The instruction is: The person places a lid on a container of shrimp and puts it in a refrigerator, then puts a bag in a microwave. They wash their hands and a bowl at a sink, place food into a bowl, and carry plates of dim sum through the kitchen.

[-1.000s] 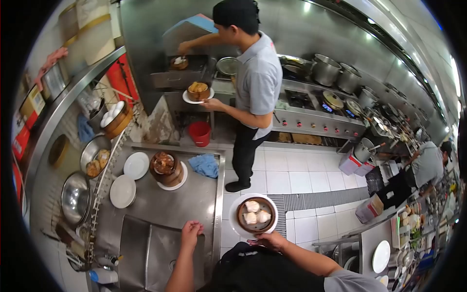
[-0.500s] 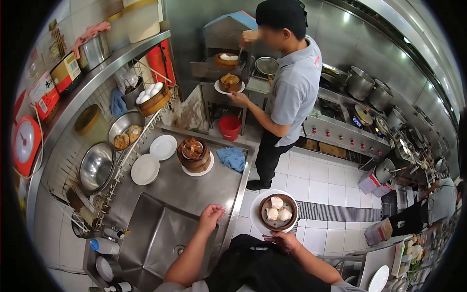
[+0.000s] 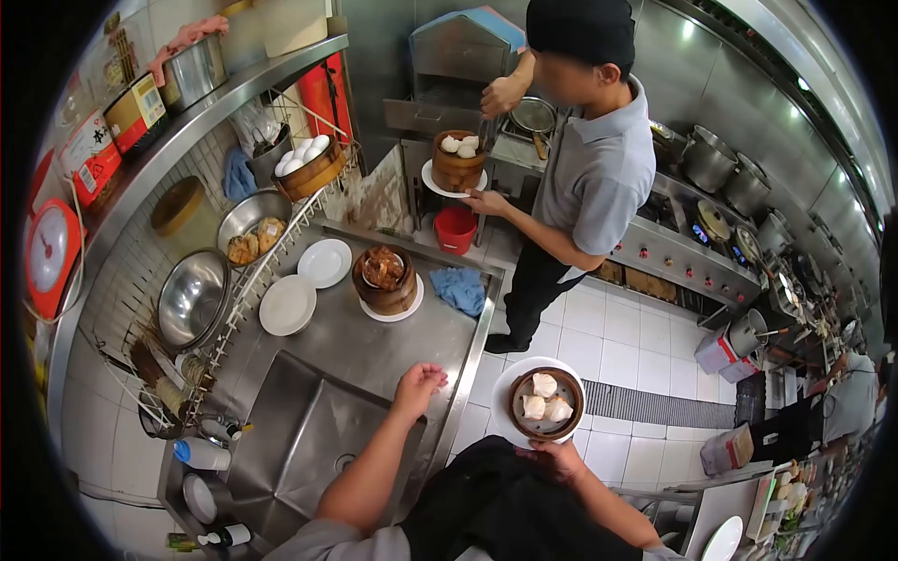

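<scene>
A white plate (image 3: pixel 502 408) rests in my right hand (image 3: pixel 559 459), whose fingers close on its near edge. On that plate stands a round bamboo steamer (image 3: pixel 578 400) with three pale dumplings (image 3: pixel 544 397) inside. My left hand (image 3: pixel 418 391) hangs over the steel counter by the sink, fingers loosely curled with nothing visible in them. Beyond it, another bamboo steamer (image 3: pixel 390 297) holding brown, saucy food (image 3: pixel 383 268) sits on a white plate on the counter. Two white plates (image 3: pixel 325 264) lie to its left and a blue cloth (image 3: pixel 457 291) to its right.
A co-worker (image 3: pixel 599 168) stands ahead, one hand supporting a plate with stacked bamboo steamers (image 3: pixel 458 171) topped with white buns. The sink (image 3: pixel 309 439) is at my left, below a wire rack with bowls (image 3: pixel 194 297). Stoves (image 3: pixel 692 243) line the right wall; a red bucket (image 3: pixel 455 230) stands ahead.
The co-worker's raised steamer of white buns now sits stacked on the one on their plate, and their upper hand is free of it. My plate stays in my right hand; my view has shifted slightly.
</scene>
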Tool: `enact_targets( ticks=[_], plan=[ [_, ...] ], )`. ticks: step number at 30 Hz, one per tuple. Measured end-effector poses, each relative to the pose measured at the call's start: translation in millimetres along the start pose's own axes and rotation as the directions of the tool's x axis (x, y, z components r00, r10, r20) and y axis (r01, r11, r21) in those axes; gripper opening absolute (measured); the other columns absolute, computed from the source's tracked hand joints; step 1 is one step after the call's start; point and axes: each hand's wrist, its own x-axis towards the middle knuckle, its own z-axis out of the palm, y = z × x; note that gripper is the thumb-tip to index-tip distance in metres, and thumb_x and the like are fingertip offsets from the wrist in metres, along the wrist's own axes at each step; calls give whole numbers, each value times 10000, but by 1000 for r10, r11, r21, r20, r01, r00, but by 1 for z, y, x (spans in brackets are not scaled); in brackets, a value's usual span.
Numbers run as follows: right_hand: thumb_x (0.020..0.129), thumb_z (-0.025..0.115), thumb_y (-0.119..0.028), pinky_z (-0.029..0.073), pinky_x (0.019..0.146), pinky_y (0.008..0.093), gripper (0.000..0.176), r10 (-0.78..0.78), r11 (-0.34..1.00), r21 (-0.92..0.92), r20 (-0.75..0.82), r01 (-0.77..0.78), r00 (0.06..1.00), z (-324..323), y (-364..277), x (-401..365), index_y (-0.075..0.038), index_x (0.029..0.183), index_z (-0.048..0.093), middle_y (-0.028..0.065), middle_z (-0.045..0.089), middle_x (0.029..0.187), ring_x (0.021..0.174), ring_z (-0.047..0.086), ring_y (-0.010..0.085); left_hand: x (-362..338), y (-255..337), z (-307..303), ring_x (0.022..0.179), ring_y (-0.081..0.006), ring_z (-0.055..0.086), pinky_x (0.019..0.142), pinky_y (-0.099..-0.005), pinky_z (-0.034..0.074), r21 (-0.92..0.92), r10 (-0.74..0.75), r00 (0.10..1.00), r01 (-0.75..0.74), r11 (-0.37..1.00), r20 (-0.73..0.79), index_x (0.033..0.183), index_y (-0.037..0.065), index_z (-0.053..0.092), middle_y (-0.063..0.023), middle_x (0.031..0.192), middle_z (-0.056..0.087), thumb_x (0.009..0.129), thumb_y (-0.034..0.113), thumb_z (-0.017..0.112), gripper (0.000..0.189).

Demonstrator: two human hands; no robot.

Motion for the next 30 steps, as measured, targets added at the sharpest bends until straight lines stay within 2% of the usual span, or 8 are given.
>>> enact_targets(
  ticks=[6, 9, 11, 14, 16, 20, 24, 30],
  plan=[
    [838, 680, 39, 545, 980, 512, 596, -65, 998, 26, -14, 65, 998, 3, -4, -1, -17, 1391, 463, 145, 591, 1314, 1143, 629, 329, 105, 37, 5, 1092, -197, 636, 847, -347, 506, -114, 139, 979, -156, 981, -148, 1285, 67, 548, -99, 1217, 646, 988, 301, 583, 379],
    [857, 660, 42, 549, 972, 520, 616, -70, 996, 52, 8, 69, 998, 7, -11, -1, -27, 1423, 428, 139, 564, 1353, 1164, 620, 335, 148, 86, 29, 1271, -304, 522, 977, -468, 455, -319, 82, 964, -164, 933, -254, 1520, 122, 295, -163, 1455, 454, 986, 449, 551, 677],
    [877, 638, 40, 549, 971, 528, 607, -211, 974, 94, 24, 207, 977, 34, -31, -6, -27, 1438, 414, 136, 568, 1348, 1170, 619, 350, 175, 110, 36, 1356, -343, 450, 1014, -536, 418, -450, 39, 964, -159, 879, -264, 1586, 179, 164, -183, 1538, 358, 979, 520, 526, 785],
    [913, 604, 31, 550, 966, 534, 567, -266, 959, 99, -11, 265, 964, 40, -50, 9, -19, 1440, 400, 142, 576, 1327, 1159, 615, 401, 200, 110, 38, 1372, -316, 441, 1055, -496, 400, -591, 43, 957, -214, 778, -288, 1579, 142, 202, -186, 1547, 356, 1007, 446, 500, 714],
    [929, 584, 27, 545, 968, 539, 532, -330, 940, 77, -23, 331, 944, 51, -65, 20, -17, 1429, 410, 134, 585, 1307, 1167, 605, 410, 230, 75, 25, 1370, -290, 444, 1097, -426, 376, -372, 107, 883, -298, 879, -456, 1563, 99, 253, -179, 1551, 365, 1042, 262, 451, 581],
    [938, 558, 23, 547, 953, 532, 511, -384, 922, 51, 9, 384, 923, 64, -94, 56, -8, 1427, 412, 157, 577, 1327, 1168, 609, 393, 186, 91, 30, 1355, -272, 459, 1121, -368, 351, -180, 219, 824, -357, 916, -522, 1547, 63, 309, -166, 1506, 441, 1014, 3, 374, 540],
    [933, 554, 29, 545, 965, 533, 503, -420, 907, 48, 40, 418, 907, 95, -116, 95, -11, 1418, 428, 157, 586, 1326, 1176, 613, 355, 163, 76, 4, 1267, -182, 517, 1062, -285, 369, -132, 342, 828, -438, 889, -445, 1447, 22, 475, -95, 1389, 555, 1004, -10, 401, 451],
    [927, 599, -9, 527, 1000, 529, 467, -446, 893, 103, 70, 438, 892, 156, -111, 146, -31, 1378, 481, 97, 607, 1302, 1193, 604, 265, 96, 57, -51, 1179, -151, 568, 1017, -282, 416, -198, 297, 859, -405, 893, -417, 1336, -12, 582, -72, 1283, 632, 992, 31, 452, 370]
  ],
)
